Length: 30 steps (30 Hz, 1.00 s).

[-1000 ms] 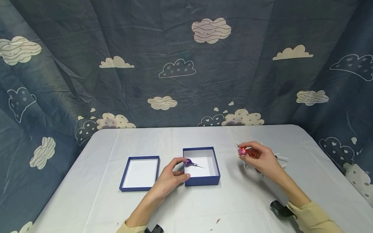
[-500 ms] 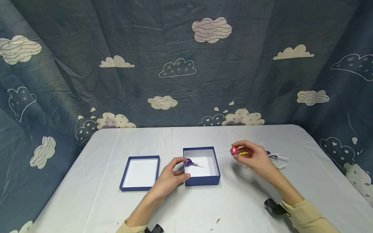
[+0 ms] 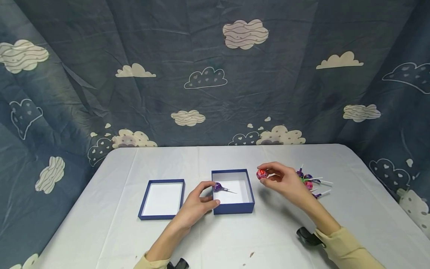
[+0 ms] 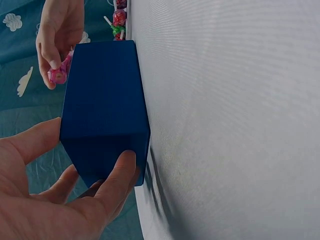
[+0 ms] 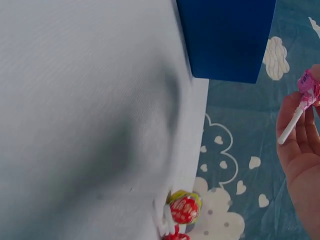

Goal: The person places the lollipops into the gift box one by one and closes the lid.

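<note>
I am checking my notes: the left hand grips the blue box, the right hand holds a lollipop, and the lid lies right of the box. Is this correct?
Only the side is wrong: in the head view, the lid lies left of the blue box. The rest stands.

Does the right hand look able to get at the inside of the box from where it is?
Likely yes. The right hand, pinching a lollipop, is beside the box, whose top is open, and nothing visible stands between them. The left hand holds the opposite side, leaving the way free.
</note>
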{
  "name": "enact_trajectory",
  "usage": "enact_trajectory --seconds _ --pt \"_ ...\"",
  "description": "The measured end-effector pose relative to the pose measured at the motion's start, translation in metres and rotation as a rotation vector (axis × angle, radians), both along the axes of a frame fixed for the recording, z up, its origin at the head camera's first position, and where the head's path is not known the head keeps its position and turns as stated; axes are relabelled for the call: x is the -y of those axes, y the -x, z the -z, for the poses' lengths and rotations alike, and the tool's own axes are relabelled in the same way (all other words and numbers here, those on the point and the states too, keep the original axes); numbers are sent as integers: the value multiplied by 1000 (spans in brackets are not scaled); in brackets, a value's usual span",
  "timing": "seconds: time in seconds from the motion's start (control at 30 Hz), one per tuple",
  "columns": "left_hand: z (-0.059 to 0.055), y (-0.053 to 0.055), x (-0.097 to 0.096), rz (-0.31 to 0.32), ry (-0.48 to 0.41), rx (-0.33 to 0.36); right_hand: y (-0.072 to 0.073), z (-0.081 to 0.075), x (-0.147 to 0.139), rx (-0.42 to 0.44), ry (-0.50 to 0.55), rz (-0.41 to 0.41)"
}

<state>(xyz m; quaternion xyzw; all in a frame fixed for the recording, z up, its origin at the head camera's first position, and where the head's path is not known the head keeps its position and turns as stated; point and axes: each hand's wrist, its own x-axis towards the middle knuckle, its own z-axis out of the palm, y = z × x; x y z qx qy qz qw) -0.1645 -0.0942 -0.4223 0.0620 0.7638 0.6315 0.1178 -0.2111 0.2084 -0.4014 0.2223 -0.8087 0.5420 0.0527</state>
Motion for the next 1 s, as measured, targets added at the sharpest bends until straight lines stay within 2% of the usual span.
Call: enact_trajectory --seconds 0.37,0.7,1.0 --pt "0 0 1 -1 3 7 1 -4 16 0 -102 5" --pt "0 0 1 2 11 -4 -2 -11 30 -9 -90 -37" --pt "0 0 0 4 14 -1 -2 -12 43 18 -110 -36"
